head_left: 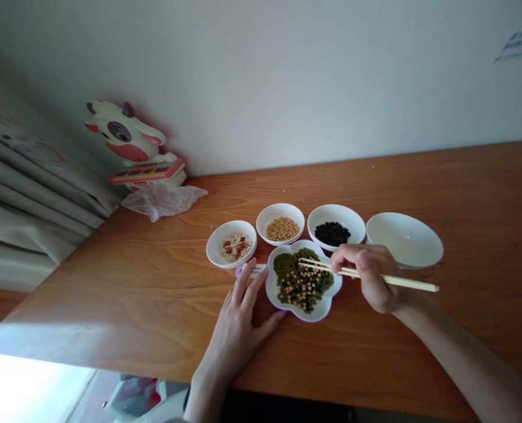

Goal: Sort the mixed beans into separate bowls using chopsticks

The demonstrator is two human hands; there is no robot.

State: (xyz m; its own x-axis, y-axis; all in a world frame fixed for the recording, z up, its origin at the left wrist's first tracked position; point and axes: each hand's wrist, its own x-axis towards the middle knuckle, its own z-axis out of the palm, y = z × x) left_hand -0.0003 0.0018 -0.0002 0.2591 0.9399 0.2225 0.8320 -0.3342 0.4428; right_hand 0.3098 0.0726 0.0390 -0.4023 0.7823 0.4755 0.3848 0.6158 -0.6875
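Note:
My right hand grips a pair of pale chopsticks, their tips down among mixed beans of green, black and yellow. These lie in a white flower-shaped dish with a lilac edge. Along the dish's left side rests my left hand, fingers spread, fingertips at its rim and thumb near its lower edge. Beside those fingers lies a small label tag, partly covered. Whether the chopstick tips pinch a bean is too small to tell.
Behind the dish stand white bowls holding red-and-white pieces, yellow beans and black beans. A larger white bowl is at the right. A cow toy keyboard and clear plastic bag sit back left, near a curtain.

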